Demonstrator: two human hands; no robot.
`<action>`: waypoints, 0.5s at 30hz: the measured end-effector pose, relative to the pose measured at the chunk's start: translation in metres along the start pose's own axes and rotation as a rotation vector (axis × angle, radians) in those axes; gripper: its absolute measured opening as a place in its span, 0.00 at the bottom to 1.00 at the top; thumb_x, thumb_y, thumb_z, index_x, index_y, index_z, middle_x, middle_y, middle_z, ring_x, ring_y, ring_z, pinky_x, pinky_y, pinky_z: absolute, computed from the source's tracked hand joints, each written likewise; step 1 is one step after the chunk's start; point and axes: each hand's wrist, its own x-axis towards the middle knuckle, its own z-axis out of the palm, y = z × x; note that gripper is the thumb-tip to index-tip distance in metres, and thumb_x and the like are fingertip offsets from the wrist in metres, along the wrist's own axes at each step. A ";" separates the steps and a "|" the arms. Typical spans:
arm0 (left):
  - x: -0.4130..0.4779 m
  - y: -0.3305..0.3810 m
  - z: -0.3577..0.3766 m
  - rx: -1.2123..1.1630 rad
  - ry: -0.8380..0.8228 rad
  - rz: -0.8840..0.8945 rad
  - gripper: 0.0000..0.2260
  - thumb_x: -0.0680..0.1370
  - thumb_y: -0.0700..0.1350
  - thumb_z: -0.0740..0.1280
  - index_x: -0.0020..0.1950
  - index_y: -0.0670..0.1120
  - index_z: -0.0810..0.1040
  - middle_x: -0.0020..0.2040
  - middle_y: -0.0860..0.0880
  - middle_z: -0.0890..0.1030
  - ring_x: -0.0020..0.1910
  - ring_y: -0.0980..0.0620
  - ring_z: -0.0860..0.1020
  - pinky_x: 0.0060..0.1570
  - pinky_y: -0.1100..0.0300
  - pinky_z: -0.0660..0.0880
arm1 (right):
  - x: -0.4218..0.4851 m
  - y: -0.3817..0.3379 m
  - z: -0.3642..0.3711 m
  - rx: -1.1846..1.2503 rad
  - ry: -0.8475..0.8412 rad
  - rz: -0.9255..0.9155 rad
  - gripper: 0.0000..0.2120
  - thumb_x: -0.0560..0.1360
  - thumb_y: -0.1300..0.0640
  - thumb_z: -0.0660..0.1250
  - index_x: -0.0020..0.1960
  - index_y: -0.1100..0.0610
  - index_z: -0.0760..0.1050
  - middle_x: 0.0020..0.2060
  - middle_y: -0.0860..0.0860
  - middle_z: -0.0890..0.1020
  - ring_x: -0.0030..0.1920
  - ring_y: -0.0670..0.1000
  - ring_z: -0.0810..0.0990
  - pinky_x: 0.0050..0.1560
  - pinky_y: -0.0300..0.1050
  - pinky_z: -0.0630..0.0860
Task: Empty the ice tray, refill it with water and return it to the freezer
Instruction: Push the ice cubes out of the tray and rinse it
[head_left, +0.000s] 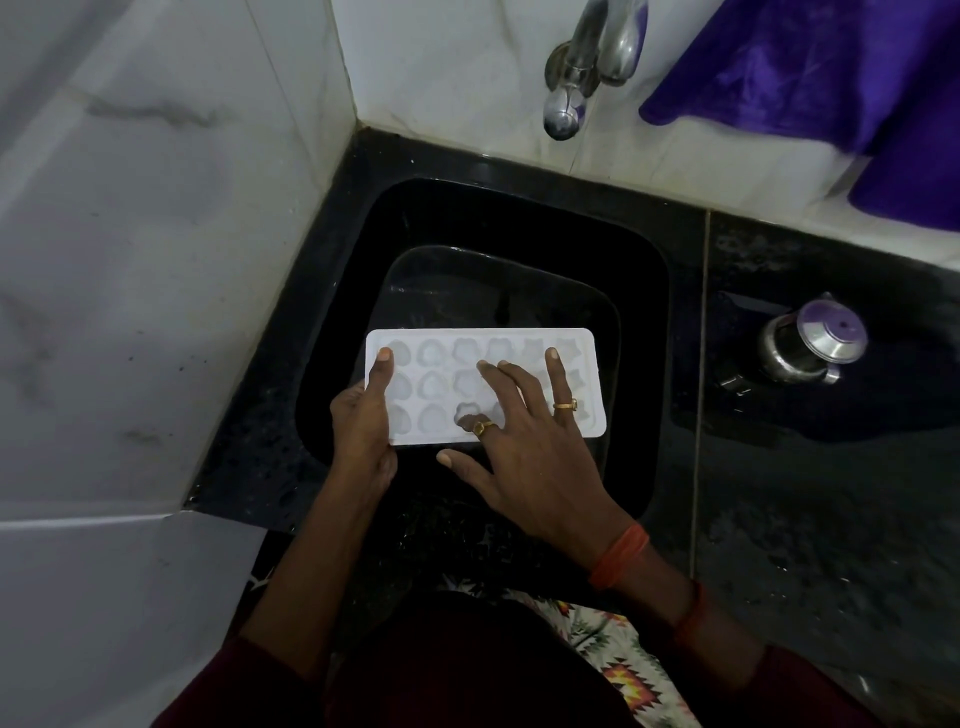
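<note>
A white plastic ice tray (441, 364) with three rows of flower-shaped cells is held flat over the black sink (644, 291). My left hand (363, 415) grips its left end, thumb on top and fingers underneath. My right hand (524, 436) lies spread across the tray's right half, fingertips pressing on the cells, thumb hanging free off the near edge. The cells look frosty; whether ice sits in them is unclear. A clear rectangular container (467, 280) rests in the sink below the tray. The chrome tap (587, 62) on the wall runs no water.
White marble-look tiles line the left and back walls. The black granite counter (810, 493) stretches to the right and looks wet. A steel lidded pot (810, 343) stands on it. A purple cloth (841, 83) hangs at the top right.
</note>
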 end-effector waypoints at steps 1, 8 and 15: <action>0.000 0.000 0.000 -0.002 -0.003 0.000 0.13 0.78 0.53 0.72 0.47 0.43 0.84 0.43 0.44 0.88 0.40 0.45 0.87 0.32 0.53 0.82 | 0.000 0.000 0.000 0.002 -0.005 0.003 0.31 0.80 0.31 0.50 0.61 0.50 0.81 0.75 0.57 0.69 0.77 0.57 0.64 0.79 0.65 0.43; 0.000 -0.001 0.000 -0.002 -0.003 0.002 0.13 0.78 0.53 0.72 0.47 0.43 0.84 0.44 0.44 0.88 0.41 0.45 0.87 0.33 0.54 0.82 | 0.002 -0.002 -0.002 0.051 0.046 0.019 0.30 0.80 0.31 0.51 0.59 0.50 0.82 0.74 0.56 0.70 0.76 0.56 0.64 0.79 0.64 0.42; -0.003 0.001 0.000 0.020 0.018 -0.002 0.14 0.78 0.54 0.72 0.46 0.43 0.83 0.39 0.47 0.87 0.36 0.48 0.86 0.29 0.58 0.80 | 0.002 -0.003 -0.004 0.066 -0.011 0.030 0.30 0.80 0.31 0.49 0.61 0.49 0.81 0.76 0.56 0.67 0.78 0.56 0.61 0.79 0.63 0.39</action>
